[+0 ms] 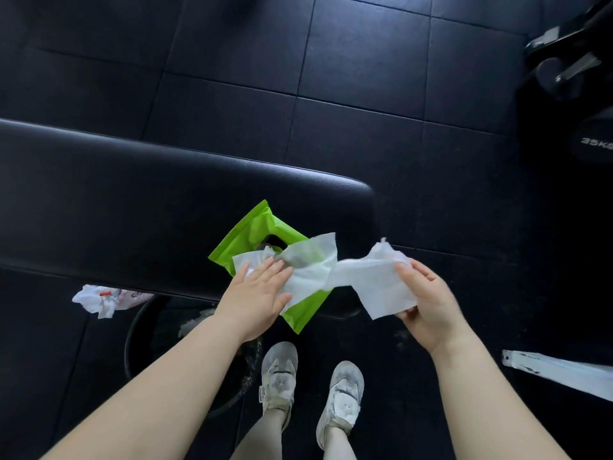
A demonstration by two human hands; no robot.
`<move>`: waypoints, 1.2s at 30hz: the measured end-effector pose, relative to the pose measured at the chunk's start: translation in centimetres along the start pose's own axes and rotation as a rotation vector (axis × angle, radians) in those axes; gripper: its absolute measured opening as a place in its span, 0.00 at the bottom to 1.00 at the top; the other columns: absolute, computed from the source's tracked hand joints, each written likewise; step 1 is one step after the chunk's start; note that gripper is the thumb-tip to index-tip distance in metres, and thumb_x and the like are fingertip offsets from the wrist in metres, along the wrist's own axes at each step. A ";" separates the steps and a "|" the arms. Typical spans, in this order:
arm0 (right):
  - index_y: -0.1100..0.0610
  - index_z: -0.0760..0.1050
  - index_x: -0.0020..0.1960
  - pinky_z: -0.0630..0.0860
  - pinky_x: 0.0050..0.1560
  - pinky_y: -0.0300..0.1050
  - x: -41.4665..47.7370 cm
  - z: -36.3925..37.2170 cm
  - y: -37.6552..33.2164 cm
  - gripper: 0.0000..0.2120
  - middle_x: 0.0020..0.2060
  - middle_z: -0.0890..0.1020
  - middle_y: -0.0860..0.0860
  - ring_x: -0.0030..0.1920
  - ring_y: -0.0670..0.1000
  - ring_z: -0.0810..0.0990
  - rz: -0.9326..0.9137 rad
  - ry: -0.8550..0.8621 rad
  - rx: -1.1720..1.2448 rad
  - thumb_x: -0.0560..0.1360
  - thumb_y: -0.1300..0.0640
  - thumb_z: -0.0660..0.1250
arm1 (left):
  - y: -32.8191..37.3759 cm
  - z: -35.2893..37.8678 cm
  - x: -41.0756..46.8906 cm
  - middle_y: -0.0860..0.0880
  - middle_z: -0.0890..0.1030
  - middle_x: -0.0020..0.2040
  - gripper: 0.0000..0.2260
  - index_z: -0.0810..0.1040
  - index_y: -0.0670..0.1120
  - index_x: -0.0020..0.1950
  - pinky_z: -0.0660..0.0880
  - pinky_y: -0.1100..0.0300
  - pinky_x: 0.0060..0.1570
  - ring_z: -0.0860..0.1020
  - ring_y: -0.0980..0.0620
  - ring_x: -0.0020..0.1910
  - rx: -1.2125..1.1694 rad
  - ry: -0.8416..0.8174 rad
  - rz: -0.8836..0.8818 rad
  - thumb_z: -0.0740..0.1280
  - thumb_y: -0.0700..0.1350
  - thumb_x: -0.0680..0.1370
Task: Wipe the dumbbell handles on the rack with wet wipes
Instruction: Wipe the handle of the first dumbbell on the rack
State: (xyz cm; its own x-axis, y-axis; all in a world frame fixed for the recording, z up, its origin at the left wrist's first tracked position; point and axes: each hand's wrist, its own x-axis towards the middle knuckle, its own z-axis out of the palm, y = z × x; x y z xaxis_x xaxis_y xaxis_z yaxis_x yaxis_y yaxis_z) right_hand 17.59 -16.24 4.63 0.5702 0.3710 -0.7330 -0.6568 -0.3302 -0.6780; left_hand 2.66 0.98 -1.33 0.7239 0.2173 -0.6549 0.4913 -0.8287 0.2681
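Green wipe pack (255,234) lies at the bench's (132,200) near right corner, pinned by the flat, open left hand (257,288). Right hand (428,295) pinches 1 wet wipe (374,277); pull sideways steadily so the trailing sheet (308,263) separates.

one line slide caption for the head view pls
Right hand pulls a wet wipe from the green pack on the bench, left hand pressing the pack.

wipe pack (252,234): green | wipe (371,280): white | bench (132,194): black | shoes (278,370): white
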 end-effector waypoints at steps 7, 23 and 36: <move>0.57 0.76 0.41 0.64 0.19 0.32 -4.4 -2.7 -3.1 0.08 0.22 0.75 0.46 0.20 0.42 0.71 -0.094 -0.001 0.127 0.74 0.58 0.60 | 2.6 -2.6 -1.2 0.50 0.56 0.75 0.20 0.57 0.48 0.73 0.40 0.54 0.70 0.51 0.54 0.73 -0.162 0.063 -0.040 0.51 0.49 0.81; 0.66 0.76 0.55 0.67 0.28 0.37 -28.0 -14.9 -3.1 0.16 0.28 0.77 0.49 0.27 0.45 0.71 -0.336 0.338 0.374 0.79 0.58 0.54 | 29.2 -11.1 -13.1 0.52 0.83 0.50 0.13 0.79 0.49 0.51 0.65 0.49 0.63 0.79 0.53 0.54 -1.255 -0.527 0.513 0.66 0.52 0.68; 0.51 0.80 0.42 0.74 0.43 0.29 -48.4 -26.6 11.2 0.08 0.37 0.83 0.46 0.39 0.40 0.81 -0.364 0.834 0.417 0.76 0.57 0.64 | 51.0 0.1 -28.2 0.51 0.84 0.40 0.12 0.78 0.49 0.49 0.78 0.59 0.47 0.82 0.54 0.42 -0.606 -0.488 0.759 0.55 0.47 0.81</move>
State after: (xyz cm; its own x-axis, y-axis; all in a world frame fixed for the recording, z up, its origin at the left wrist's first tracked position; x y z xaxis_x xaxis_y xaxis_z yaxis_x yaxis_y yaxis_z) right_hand -4.21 -60.97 31.06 0.8299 -0.3916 -0.3974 -0.4027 0.0725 -0.9124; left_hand 7.27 -47.41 30.73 0.7348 -0.5835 -0.3456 0.2511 -0.2393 0.9379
